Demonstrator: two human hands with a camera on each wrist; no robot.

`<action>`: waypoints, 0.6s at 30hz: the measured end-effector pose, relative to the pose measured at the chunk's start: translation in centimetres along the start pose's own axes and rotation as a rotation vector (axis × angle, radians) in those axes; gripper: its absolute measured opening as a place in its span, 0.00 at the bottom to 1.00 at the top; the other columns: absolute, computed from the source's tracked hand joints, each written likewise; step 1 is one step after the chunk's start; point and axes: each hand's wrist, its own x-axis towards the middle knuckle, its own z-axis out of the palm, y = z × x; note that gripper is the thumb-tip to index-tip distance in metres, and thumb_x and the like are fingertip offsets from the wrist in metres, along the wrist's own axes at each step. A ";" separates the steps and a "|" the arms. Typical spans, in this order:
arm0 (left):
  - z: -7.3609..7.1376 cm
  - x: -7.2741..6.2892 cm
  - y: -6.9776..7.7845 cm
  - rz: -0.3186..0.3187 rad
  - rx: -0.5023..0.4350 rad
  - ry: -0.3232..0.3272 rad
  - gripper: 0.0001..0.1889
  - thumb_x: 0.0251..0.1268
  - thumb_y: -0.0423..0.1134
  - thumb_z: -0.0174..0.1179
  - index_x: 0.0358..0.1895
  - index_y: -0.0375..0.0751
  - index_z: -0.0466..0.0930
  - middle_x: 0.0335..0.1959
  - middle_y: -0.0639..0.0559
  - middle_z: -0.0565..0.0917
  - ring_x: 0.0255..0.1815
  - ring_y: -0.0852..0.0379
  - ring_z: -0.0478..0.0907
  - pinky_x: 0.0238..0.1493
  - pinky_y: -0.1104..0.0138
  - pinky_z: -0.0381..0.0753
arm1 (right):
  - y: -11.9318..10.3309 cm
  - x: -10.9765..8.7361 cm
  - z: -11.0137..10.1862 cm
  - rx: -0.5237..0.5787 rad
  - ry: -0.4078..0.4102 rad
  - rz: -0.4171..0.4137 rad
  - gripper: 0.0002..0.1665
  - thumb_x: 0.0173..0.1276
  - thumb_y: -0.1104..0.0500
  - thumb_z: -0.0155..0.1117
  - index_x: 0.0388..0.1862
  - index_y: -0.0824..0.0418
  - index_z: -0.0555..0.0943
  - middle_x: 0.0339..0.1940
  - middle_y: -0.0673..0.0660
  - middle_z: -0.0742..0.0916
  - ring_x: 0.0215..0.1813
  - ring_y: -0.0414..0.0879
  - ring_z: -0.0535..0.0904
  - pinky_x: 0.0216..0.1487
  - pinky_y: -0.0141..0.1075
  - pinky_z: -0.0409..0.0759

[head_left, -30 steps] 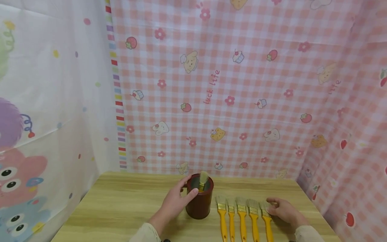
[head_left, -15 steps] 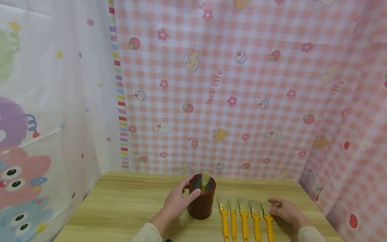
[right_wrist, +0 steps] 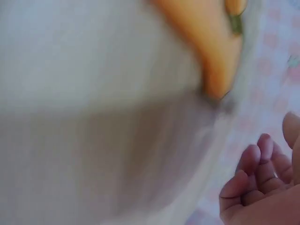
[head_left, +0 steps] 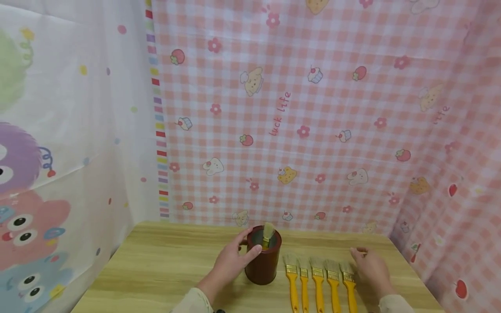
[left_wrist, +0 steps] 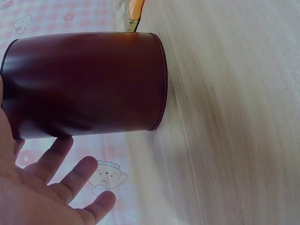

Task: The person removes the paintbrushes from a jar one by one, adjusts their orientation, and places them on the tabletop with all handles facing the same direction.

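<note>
In the head view, my left hand (head_left: pixel 231 261) holds a dark red-brown mug (head_left: pixel 261 267) from its handle side, the thumb at the rim. The mug stands upright, and a paintbrush (head_left: pixel 268 234) pokes out of it with bristles up. In the left wrist view, the mug (left_wrist: pixel 89 84) fills the upper left, with several fingers spread off its wall. My right hand (head_left: pixel 372 267) is just right of the rightmost paintbrush (head_left: pixel 349 284), fingers loosely bent and holding nothing. The right wrist view has this hand (right_wrist: pixel 262 187) apart from a blurred orange brush handle (right_wrist: pixel 211 56).
Several more yellow-handled paintbrushes lie side by side between the mug and my right hand, bristles away from me, among them a wide one (head_left: pixel 318 282). The wooden table (head_left: pixel 156 261) ends at a pink checked curtain (head_left: pixel 297 152). A white patterned curtain (head_left: pixel 98 152) hangs at left.
My right hand has lifted away from the rightmost paintbrush's head and shifted slightly right. My left hand keeps its place on the mug. The whole head view has slid a little.
</note>
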 end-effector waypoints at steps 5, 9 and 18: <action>0.1 0.0 -0.1 0.004 0.005 0.004 0.38 0.76 0.68 0.59 0.84 0.65 0.63 0.74 0.42 0.79 0.74 0.31 0.76 0.68 0.35 0.78 | -4.8 0.1 1.5 0.078 0.070 -0.113 0.40 0.86 0.39 0.54 0.74 0.72 0.75 0.63 0.74 0.85 0.60 0.66 0.85 0.54 0.55 0.87; 0.1 0.1 -0.1 0.009 0.006 0.004 0.38 0.76 0.68 0.59 0.84 0.64 0.63 0.74 0.42 0.79 0.74 0.34 0.77 0.71 0.38 0.77 | -9.3 -0.4 3.2 0.148 0.018 -0.202 0.33 0.86 0.43 0.58 0.74 0.67 0.77 0.65 0.71 0.86 0.64 0.65 0.84 0.58 0.57 0.86; 0.1 0.0 -0.1 0.014 0.001 0.000 0.38 0.76 0.67 0.59 0.84 0.64 0.63 0.74 0.41 0.79 0.73 0.32 0.77 0.70 0.36 0.77 | -16.4 -1.9 7.1 0.295 -0.126 -0.341 0.31 0.85 0.41 0.57 0.76 0.57 0.78 0.68 0.61 0.87 0.71 0.61 0.82 0.70 0.60 0.80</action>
